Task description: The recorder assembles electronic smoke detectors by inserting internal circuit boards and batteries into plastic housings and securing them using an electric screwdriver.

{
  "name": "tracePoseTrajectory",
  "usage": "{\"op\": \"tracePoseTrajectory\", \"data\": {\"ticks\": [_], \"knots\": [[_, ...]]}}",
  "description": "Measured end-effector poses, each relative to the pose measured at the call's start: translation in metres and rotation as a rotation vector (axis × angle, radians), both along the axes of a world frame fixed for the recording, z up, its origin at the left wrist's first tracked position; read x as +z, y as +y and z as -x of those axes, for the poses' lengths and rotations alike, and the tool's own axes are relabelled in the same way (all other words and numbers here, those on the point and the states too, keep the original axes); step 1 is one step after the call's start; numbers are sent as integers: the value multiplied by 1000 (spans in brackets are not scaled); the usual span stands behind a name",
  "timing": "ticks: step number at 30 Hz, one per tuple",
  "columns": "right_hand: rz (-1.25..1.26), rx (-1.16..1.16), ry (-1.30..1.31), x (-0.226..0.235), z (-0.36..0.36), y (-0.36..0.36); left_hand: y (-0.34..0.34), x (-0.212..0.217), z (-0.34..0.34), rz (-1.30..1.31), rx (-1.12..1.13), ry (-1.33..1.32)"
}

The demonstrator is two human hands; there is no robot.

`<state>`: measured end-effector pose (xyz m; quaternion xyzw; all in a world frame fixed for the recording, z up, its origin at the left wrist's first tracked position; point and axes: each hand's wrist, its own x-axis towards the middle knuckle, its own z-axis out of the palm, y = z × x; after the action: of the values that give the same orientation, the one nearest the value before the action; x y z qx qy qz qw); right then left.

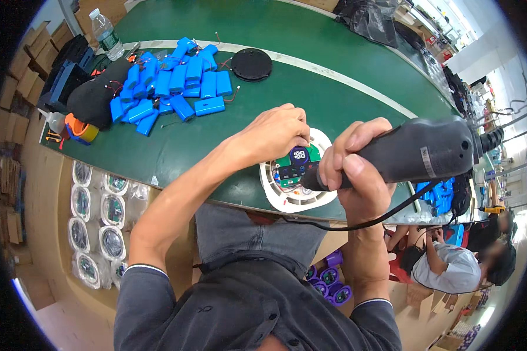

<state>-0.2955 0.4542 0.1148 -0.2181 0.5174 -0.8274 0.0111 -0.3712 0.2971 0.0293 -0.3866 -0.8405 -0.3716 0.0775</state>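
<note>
A round white plastic housing [301,203] lies on the green table near its front edge. Inside it sits a green circuit board [314,153] with a small lit display. My left hand [275,130] is closed over the far left side of the board, fingertips bent down against it; whatever they pinch is hidden. Wrapped around a black electric screwdriver [416,151], my right hand [360,161] keeps the tool almost level, its nose low over the right part of the board. The tip's exact contact cannot be made out. A black cord hangs from the tool's rear.
A heap of blue battery packs [178,76] with thin wires lies at the far left, beside a round black cover [252,64]. A water bottle [106,36] and orange tape roll [81,128] stand leftward. A carton of bagged white housings [111,243] is below. Another person [451,266] sits at right.
</note>
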Motion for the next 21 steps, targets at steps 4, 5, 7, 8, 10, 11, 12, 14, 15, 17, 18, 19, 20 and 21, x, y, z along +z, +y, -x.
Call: {"op": "tracePoseTrajectory", "data": {"ticks": [4, 5, 7, 8, 10, 11, 12, 14, 15, 17, 18, 19, 20, 21], "knots": [[-139, -56, -19, -1, 1, -7, 1, -4, 0, 7, 34, -8], [-141, -53, -20, -2, 2, -8, 1, -6, -1, 3, 45, -13], [-158, -45, -16, -5, 3, -8, 1, -12, -2, -38, 45, 10], [-160, -41, -17, -6, 3, -8, 1, -13, -2, -76, 40, 35], [-139, -60, 7, -6, 4, -8, 0, -13, -3, -82, 37, 24], [-141, -57, 6, -6, 3, -7, 0, -13, -3, -87, 30, 13], [-139, -44, 14, -6, 2, -7, 0, -14, -3, -89, 34, 13], [-137, -28, 20, -5, 2, -8, 0, -16, -4, -103, 43, 25], [-105, -24, 43, -5, 2, -9, 0, -16, -4, -104, 43, 25], [-72, -20, 63, -5, 1, -10, 0, -16, -4, -106, 40, 25], [-104, -32, 39, -5, 0, -10, 0, -16, -4, -106, 42, 24], [-135, -45, 13, -5, 0, -10, 0, -17, -4, -104, 47, 23], [-134, -42, 11, -6, 1, -10, -1, -18, -4, -102, 53, 22], [-147, -58, 25, -5, 1, -10, 0, -17, -4, -104, 51, 27]]}}
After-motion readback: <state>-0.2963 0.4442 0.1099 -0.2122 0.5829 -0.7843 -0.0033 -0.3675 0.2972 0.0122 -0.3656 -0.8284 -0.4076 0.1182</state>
